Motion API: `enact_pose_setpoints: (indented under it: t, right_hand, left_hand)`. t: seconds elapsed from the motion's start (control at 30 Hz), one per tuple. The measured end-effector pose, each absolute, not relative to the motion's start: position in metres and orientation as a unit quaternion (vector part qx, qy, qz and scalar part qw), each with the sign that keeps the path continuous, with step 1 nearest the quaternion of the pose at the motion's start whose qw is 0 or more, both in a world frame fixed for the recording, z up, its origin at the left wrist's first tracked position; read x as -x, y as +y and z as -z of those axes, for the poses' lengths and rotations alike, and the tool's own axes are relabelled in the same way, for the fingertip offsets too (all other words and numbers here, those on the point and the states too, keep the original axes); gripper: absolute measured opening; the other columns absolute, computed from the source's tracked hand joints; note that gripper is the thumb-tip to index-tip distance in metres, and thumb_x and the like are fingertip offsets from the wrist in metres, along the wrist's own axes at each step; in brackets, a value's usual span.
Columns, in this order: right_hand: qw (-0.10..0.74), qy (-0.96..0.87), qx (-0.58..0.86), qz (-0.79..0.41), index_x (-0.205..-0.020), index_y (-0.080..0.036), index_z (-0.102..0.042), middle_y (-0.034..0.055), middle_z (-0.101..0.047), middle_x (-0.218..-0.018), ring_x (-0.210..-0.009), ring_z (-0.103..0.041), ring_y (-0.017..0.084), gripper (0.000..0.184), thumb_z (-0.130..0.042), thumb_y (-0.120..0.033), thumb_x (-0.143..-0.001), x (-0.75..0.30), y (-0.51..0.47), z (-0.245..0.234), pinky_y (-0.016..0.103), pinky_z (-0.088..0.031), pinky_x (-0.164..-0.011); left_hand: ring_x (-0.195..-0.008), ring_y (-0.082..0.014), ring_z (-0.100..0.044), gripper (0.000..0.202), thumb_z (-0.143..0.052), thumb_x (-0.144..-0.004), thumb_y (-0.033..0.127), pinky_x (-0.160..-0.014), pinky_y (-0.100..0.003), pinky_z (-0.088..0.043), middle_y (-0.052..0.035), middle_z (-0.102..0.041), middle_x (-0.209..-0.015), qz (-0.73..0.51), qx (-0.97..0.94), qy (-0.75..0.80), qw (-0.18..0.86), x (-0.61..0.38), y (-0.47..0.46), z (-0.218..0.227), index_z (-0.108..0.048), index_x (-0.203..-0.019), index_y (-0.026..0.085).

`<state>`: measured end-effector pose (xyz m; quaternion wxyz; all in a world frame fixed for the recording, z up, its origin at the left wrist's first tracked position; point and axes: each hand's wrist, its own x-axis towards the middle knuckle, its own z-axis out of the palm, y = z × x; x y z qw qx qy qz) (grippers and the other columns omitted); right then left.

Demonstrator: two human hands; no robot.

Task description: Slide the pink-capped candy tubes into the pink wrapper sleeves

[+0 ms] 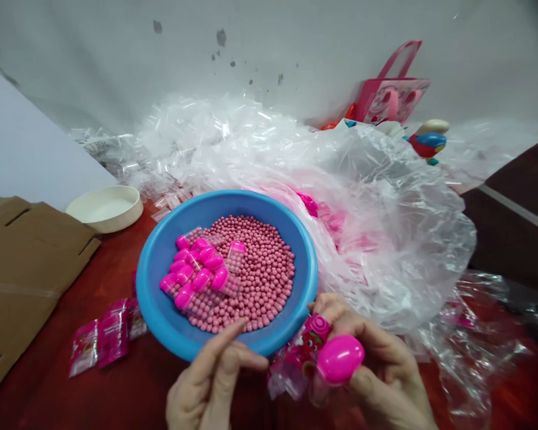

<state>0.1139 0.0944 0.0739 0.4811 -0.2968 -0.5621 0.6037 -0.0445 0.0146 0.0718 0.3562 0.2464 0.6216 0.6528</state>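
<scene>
My right hand grips a small container with a glossy pink egg-shaped cap and a clear lower part. Against it is a printed pink packet; I cannot tell whether the fingers hold that too. My left hand, fingers stretched out and apart, is at the near rim of a blue basin and appears to hold nothing. Pinkish beads cover the basin's bottom. On them, at the left, rest several pink-capped clear containers with beads inside.
Shiny pink packets lie left of the basin, near a cardboard box and a white round tray. Clear plastic bags pile up behind and to the right. A pink handbag-like item stands by the wall.
</scene>
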Motion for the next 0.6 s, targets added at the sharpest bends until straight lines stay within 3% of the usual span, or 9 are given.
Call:
enact_pose_setpoints:
  t: [0.07, 0.17, 0.3, 0.4, 0.5, 0.6]
  right_hand:
    - [0.450, -0.559, 0.264, -0.644, -0.075, -0.027, -0.067, -0.0016, -0.057, -0.077, -0.084, -0.050, 0.019, 0.022, -0.075, -0.048, -0.074, -0.115, 0.101, -0.078, 0.029, -0.043, -0.079]
    - [0.387, -0.588, 0.232, -0.672, -0.077, -0.027, -0.070, -0.0012, -0.060, -0.080, -0.089, -0.050, 0.019, 0.021, -0.076, -0.046, -0.073, -0.113, 0.110, -0.086, 0.029, -0.042, -0.084]
    - [0.328, -0.590, 0.231, -0.700, -0.076, -0.024, -0.072, 0.0009, -0.060, -0.089, -0.093, -0.054, 0.019, 0.023, -0.080, -0.045, -0.070, -0.106, 0.117, -0.091, 0.030, -0.045, -0.086]
    - [0.322, -0.553, 0.230, -0.733, -0.074, -0.021, -0.071, 0.0027, -0.058, -0.089, -0.089, -0.057, 0.019, 0.028, -0.080, -0.048, -0.068, -0.103, 0.117, -0.089, 0.028, -0.051, -0.069]
    - [0.308, -0.523, 0.245, -0.756, -0.076, -0.020, -0.070, 0.0019, -0.056, -0.088, -0.076, -0.059, 0.016, 0.027, -0.078, -0.045, -0.071, -0.101, 0.117, -0.088, 0.022, -0.047, -0.049]
    - [0.303, -0.536, 0.263, -0.742, -0.074, -0.019, -0.070, 0.0047, -0.062, -0.094, -0.075, -0.063, 0.018, 0.028, -0.077, -0.046, -0.071, -0.100, 0.120, -0.089, 0.025, -0.051, -0.053]
  left_hand:
    - [-0.075, -0.0209, -0.071, 0.030, -0.065, -0.083, 0.045, -0.076, -0.029, -0.056, -0.0036, -0.079, -0.074, -0.638, -0.262, 0.604, 0.399, 0.057, 0.017, -0.075, -0.078, -0.099, 0.024]
    - [-0.097, -0.0289, -0.069, 0.046, -0.060, -0.083, 0.054, -0.084, -0.038, -0.055, -0.0111, -0.077, -0.105, -0.565, -0.281, 0.542, 0.555, 0.064, 0.025, -0.082, -0.073, -0.114, 0.022]
    - [-0.131, -0.0288, -0.049, 0.048, -0.067, -0.075, 0.058, -0.109, -0.039, -0.036, -0.0037, -0.063, -0.136, -0.534, -0.250, 0.446, 0.674, 0.053, 0.038, -0.092, -0.071, -0.115, 0.032]
    - [-0.131, -0.0247, -0.049, 0.034, -0.072, -0.076, 0.047, -0.108, -0.034, -0.037, 0.0013, -0.066, -0.133, -0.551, -0.173, 0.400, 0.712, 0.044, 0.042, -0.095, -0.074, -0.109, 0.036]
    - [-0.125, -0.0212, -0.055, 0.027, -0.070, -0.083, 0.033, -0.102, -0.029, -0.043, 0.0012, -0.069, -0.127, -0.565, -0.121, 0.391, 0.717, 0.041, 0.045, -0.094, -0.073, -0.109, 0.036]
    - [-0.104, -0.0181, -0.067, 0.027, -0.067, -0.086, 0.026, -0.092, -0.026, -0.049, -0.0032, -0.076, -0.109, -0.575, -0.122, 0.348, 0.730, 0.040, 0.049, -0.092, -0.074, -0.111, 0.031]
